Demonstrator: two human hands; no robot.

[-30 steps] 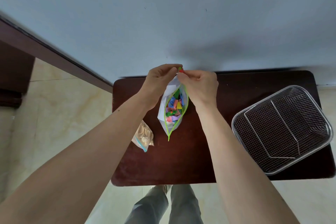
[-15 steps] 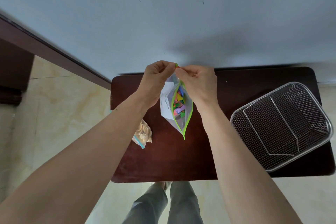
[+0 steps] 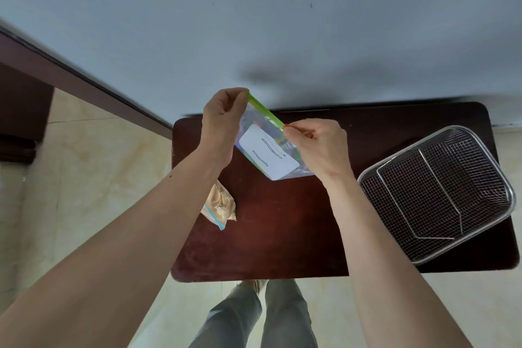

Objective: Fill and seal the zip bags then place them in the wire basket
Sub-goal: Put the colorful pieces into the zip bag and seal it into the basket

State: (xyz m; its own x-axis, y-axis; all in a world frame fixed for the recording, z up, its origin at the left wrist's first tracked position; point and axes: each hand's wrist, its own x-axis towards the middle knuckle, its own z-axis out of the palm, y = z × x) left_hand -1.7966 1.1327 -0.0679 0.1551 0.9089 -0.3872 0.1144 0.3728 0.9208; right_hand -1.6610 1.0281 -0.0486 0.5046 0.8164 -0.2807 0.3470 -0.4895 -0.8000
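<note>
I hold a clear zip bag (image 3: pixel 269 154) with a green zip strip and a white label above the dark table (image 3: pixel 282 234). Colourful pieces show faintly through it. My left hand (image 3: pixel 223 118) pinches the strip's upper left end. My right hand (image 3: pixel 316 144) pinches the strip at its lower right end, by a small red slider. The strip runs straight between my hands and its mouth looks pressed flat. A second zip bag (image 3: pixel 220 206) with tan contents and a blue strip lies on the table, partly hidden by my left forearm. The wire basket (image 3: pixel 435 195) sits on the table's right side.
A grey wall rises just behind the table. A dark wooden frame runs along the left, with pale tiled floor below it. My legs show under the table's near edge.
The bag's mouth gaped open before; now it is drawn flat. My hands have moved apart along the green strip, the right one sliding rightwards, and the bag has turned label side up.
</note>
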